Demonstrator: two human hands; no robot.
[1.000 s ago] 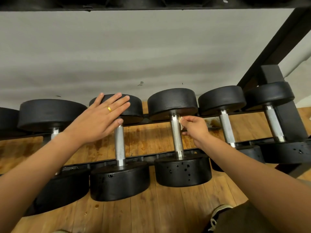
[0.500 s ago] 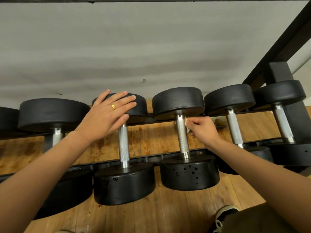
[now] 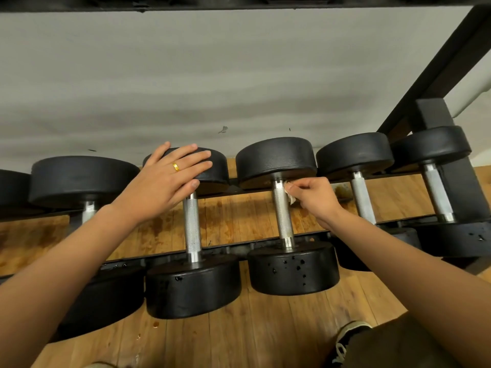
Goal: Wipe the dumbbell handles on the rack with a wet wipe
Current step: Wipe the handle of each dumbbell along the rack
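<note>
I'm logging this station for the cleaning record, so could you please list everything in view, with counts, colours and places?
dumbbells: five whole plus one cut off at the left edge, black heads with silver handles, side by side on the rack
rack: one, black, rails under the dumbbells, post at right
wipe: one, white, against the top of the third full dumbbell's handle
floor: wooden, brown, stained beneath the rack
wall: grey, behind the rack
shoe: one, dark with pale laces, bottom right
ring: one, gold, on the left hand
left hand: flat on the second dumbbell's far head
right hand: pinching the wipe
</note>
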